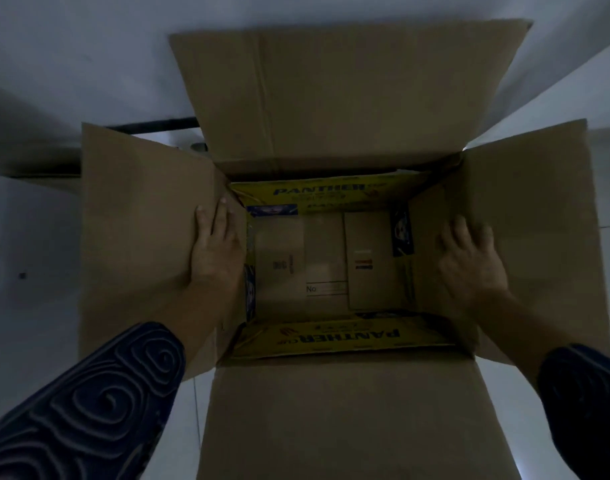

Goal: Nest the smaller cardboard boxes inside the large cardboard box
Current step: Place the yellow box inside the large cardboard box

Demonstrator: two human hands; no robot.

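Note:
I look straight down into a large brown cardboard box (348, 98) with all its flaps spread outward. Inside it sits a yellow printed box (331, 194) marked PANTHER, its own flaps open. At the bottom of that one lie plain brown cardboard pieces (367, 261), possibly a smaller box, dim and hard to make out. My left hand (217, 251) lies flat on the large box's left flap at the opening's edge. My right hand (470, 261) rests flat with spread fingers on the right flap.
The box stands on a pale tiled floor (37, 323). White walls (71, 46) rise behind it and to the right. A dark strip (151, 126) runs along the wall's base at the back left. The light is low.

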